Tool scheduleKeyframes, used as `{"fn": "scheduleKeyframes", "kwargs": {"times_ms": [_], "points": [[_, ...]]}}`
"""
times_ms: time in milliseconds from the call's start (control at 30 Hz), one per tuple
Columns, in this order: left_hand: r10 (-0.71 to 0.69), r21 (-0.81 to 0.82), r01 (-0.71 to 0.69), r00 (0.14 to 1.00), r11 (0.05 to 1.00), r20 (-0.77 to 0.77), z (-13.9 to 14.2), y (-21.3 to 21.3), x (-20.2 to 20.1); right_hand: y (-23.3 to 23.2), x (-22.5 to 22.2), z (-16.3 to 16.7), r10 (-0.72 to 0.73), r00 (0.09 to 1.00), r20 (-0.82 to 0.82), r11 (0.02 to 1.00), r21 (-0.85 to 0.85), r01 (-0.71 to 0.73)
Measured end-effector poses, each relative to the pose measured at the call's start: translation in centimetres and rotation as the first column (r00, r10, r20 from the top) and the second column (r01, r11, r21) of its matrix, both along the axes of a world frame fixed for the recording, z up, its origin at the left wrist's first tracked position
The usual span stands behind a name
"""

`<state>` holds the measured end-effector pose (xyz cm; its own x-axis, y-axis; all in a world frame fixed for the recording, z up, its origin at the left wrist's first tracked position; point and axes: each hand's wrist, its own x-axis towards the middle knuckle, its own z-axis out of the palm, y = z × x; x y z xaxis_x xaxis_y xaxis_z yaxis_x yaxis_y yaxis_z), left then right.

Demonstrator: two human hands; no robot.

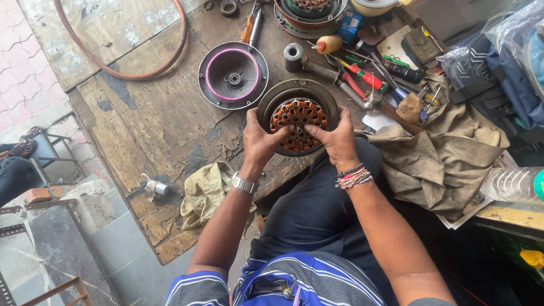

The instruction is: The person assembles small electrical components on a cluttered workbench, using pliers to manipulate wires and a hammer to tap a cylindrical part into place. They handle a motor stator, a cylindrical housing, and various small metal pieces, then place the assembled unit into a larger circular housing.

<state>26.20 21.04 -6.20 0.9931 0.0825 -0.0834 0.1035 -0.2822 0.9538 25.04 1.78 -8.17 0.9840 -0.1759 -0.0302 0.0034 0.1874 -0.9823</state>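
Motor stator (298, 116) betw. both hands, left hand (259, 140) & right hand (338, 140) gripping its centre

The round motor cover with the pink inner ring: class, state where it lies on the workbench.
In the head view, the round motor cover lies flat on the wooden workbench, up and left of the copper-wound stator that both hands grip, just below an orange-handled screwdriver.

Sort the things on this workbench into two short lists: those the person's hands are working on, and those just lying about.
In hand:
left hand and right hand, both gripping the round motor housing
copper-wound stator inside it, fingers at its centre

Lying about:
purple-lined round cover
rubber belt
red-handled screwdriver
yellowish rag
brown cloth
small capacitor
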Motion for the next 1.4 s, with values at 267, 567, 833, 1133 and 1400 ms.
{"fn": "scheduleKeyframes", "kwargs": {"times_ms": [267,567,833,1133,1400], "points": [[-0.05,-0.08,0.055,0.996,0.995,0.069,0.0,0.5,0.4,0.0,-0.1,0.2,0.002,0.996,0.085,0.983,-0.181,0.014],[-0.124,-0.352,0.172,0.98,0.92,0.156,-2.2,1.6,-0.2,-0.9,-0.5,-0.1,-0.006,0.983,0.183,0.994,-0.108,0.026],[-0.413,-0.915,-0.242,0.834,0.324,-0.367,-1.2,4.1,-2.4,0.7,-3.6,1.4,0.497,0.596,0.631,0.535,-0.764,0.362],[-0.221,-0.96,-0.154,0.953,0.232,-0.206,-4.3,2.6,-1.2,0.2,-2.3,0.5,0.154,0.886,0.437,0.629,-0.735,0.253],[-0.224,-0.938,-0.148,0.948,0.314,-0.225,-5.1,-0.6,1.5,-2.2,0.5,0.8,0.061,0.961,-0.271,0.985,0.174,-0.014]]}}
